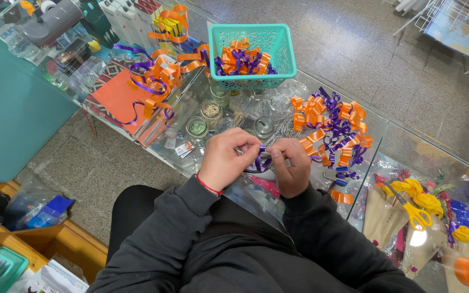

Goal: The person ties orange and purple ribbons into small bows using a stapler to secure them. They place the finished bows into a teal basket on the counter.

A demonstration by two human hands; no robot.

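We find both hands, left [225, 158] and right [291, 165], pinching purple ribbon [260, 160]; finished bows fill the basket [280, 51], loose curls [332, 130] remain.

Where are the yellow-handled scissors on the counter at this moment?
In the head view the yellow-handled scissors lie on the glass counter at the far right, right of the right hand, below the orange and purple ribbon pile.

Both hands together, left [225, 158], right [293, 165], fingers pinched
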